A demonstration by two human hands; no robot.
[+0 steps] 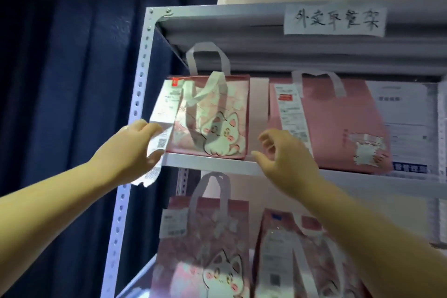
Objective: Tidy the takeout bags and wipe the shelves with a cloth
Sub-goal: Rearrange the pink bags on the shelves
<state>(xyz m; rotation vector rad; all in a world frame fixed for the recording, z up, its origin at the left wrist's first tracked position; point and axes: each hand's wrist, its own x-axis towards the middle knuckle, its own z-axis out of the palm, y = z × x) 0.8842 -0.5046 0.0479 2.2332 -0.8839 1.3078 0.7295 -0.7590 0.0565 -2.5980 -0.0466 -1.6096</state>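
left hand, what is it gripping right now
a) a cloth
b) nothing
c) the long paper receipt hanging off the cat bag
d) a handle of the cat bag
c: the left hand has its fingers and thumb curled round the receipt, which hangs at the left side of the cat bag on the upper shelf.

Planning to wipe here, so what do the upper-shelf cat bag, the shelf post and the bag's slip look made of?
Cat bag: probably laminated non-woven fabric, glossy; sheen, soft strap handles.
Shelf post: seemingly white painted metal; punched holes, bolt heads.
Slip: thin printed paper, perhaps thermal; it bends limply where the left hand grips it.
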